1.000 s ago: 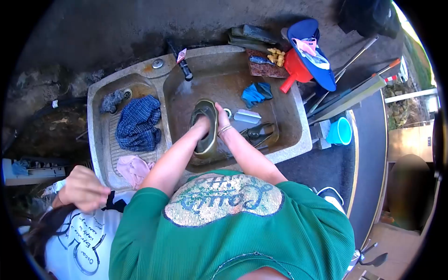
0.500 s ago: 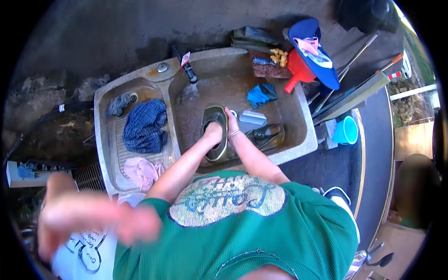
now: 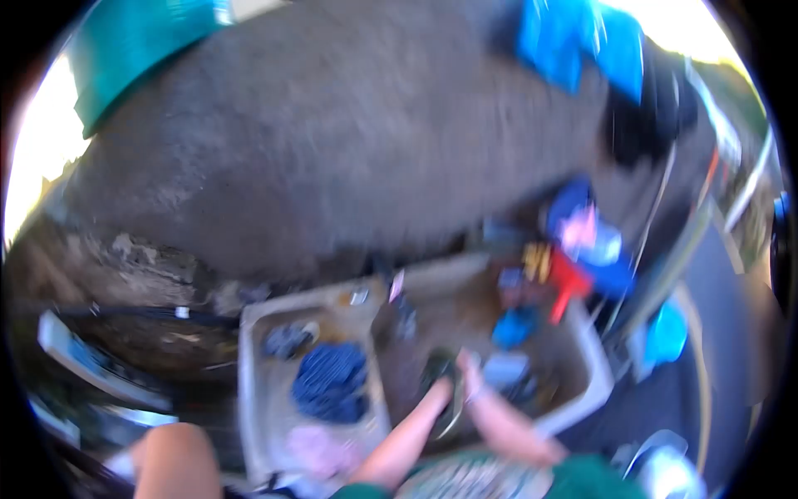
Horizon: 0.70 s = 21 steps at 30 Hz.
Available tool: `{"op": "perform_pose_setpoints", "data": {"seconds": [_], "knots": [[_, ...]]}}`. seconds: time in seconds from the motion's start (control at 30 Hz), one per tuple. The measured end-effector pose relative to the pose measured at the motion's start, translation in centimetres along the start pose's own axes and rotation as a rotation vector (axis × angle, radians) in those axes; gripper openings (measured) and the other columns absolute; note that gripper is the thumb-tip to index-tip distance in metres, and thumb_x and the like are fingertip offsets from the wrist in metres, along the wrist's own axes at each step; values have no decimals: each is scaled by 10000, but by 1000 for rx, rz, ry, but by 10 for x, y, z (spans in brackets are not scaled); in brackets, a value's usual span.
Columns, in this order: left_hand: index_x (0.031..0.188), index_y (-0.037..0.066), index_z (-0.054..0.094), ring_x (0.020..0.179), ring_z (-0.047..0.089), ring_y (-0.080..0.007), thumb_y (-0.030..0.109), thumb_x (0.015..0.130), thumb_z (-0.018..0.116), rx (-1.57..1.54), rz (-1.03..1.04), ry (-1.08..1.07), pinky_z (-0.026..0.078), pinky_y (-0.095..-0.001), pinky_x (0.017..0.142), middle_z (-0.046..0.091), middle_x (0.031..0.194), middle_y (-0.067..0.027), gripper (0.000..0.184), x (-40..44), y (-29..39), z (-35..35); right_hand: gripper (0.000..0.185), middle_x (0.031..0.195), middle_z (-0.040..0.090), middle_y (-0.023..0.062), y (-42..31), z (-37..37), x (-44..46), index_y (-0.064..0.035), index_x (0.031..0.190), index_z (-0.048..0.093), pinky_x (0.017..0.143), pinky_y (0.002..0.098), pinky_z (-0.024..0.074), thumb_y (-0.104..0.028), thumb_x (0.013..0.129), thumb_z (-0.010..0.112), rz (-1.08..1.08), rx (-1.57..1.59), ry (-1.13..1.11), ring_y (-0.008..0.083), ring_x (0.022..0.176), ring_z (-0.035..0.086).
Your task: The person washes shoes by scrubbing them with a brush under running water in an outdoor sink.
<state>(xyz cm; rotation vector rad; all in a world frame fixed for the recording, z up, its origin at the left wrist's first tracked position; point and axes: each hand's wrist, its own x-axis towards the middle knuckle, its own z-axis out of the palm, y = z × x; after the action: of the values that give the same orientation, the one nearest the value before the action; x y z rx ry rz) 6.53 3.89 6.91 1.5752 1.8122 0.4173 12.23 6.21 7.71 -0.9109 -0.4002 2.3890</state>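
view swung upward; shoe (image 3: 438,363) blurred, left hand (image 3: 442,387) partly hidden inside.

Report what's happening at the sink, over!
Left hand inside shoe. Right hand at its side. Shoe over large basin. Blue item nearby, seemingly not blocking.

I can make out a green, short-sleeved fabric top (image 3: 603,481), its surface smeared by blur and its lower part cut off by the edge of view. Across the front runs a broad, pale, silvery-grey patch (image 3: 478,481) with darker marks, too smudged to read. The left sleeve (image 3: 359,492) shows just a green sliver, the right sleeve (image 3: 573,476) rather more, and both leave the forearms bare. Round the right wrist sits a thin, pale bracelet (image 3: 475,394), its material too blurred to tell.
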Motion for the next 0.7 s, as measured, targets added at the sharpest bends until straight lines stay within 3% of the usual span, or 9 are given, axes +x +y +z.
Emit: {"op": "perform_pose_setpoints", "data": {"seconds": [0.17, 0.2, 0.27, 0.33, 0.47, 0.5, 0.53, 0.6, 0.7], "knots": [[1318, 51, 415, 1282, 356, -293, 434, 918, 291, 55, -80, -154, 260, -415, 1060, 371, 1384, -190, 568, -12, -13, -22, 657, 1138, 570, 229, -5, 20, 8, 29, 1189, 507, 913, 457, 437, -540, 883, 389, 109, 131, 25, 371, 987, 578], [1322, 54, 412, 1284, 353, -291, 441, 919, 282, 110, -118, -156, 257, -416, 1062, 369, 1387, -188, 574, -18, -3, -1, 688, 1082, 589, 253, 2, -17, -6, 23, 1194, 504, 882, 483, 455, -570, 873, 373, 170, 195, -291, 399, 924, 599], [1330, 59, 406, 1288, 348, -288, 456, 923, 266, 158, -184, -165, 250, -419, 1065, 364, 1392, -183, 585, -11, -5, 1, 705, 1112, 576, 252, -3, -8, -7, 20, 1211, 494, 891, 494, 448, -584, 876, 352, 114, 78, -37, 414, 961, 583], [1375, 63, 330, 1324, 278, -309, 470, 920, 243, 188, -203, -42, 207, -426, 1090, 292, 1431, -179, 617, -23, -2, 7, 726, 1122, 569, 257, 11, -31, 5, 27, 1228, 479, 893, 502, 446, -594, 874, 351, 140, 135, -185, 427, 972, 574], [1393, 66, 301, 1350, 225, -307, 431, 919, 301, -108, -152, 141, 173, -409, 1109, 240, 1458, -170, 599, -19, -33, 32, 654, 1139, 584, 188, 13, -22, -1, -6, 1232, 496, 936, 449, 430, -552, 908, 336, -15, -39, 27, 317, 1034, 570], [1391, 63, 307, 1358, 208, -291, 402, 914, 359, -167, -257, 97, 171, -398, 1112, 225, 1468, -156, 588, -23, -21, 10, 602, 1147, 589, 157, 10, -14, -2, -27, 1216, 518, 949, 421, 424, -520, 921, 339, 20, -4, 64, 270, 1051, 564], [1380, 67, 332, 1353, 226, -281, 398, 909, 381, 35, -122, 183, 196, -394, 1103, 247, 1461, -150, 578, 24, -80, 77, 583, 1138, 596, 147, 3, -8, -6, -34, 1200, 533, 941, 417, 426, -513, 916, 361, 34, 5, 67, 268, 1043, 566], [1376, 69, 342, 1350, 239, -266, 393, 914, 362, -514, -271, 70, 204, -387, 1099, 269, 1453, -146, 565, 9, -53, 34, 574, 1126, 606, 132, 8, -14, 6, -41, 1195, 539, 938, 409, 427, -512, 907, 384, 17, 9, 198, 263, 1028, 572], [1350, 51, 374, 1315, 307, -271, 367, 905, 379, -140, -104, -40, 217, -392, 1089, 341, 1411, -158, 546, 8, -34, 20, 594, 1142, 595, 154, 0, -9, -3, -29, 1183, 549, 948, 415, 419, -522, 895, 386, -111, -2, 166, 285, 1024, 572]]}}
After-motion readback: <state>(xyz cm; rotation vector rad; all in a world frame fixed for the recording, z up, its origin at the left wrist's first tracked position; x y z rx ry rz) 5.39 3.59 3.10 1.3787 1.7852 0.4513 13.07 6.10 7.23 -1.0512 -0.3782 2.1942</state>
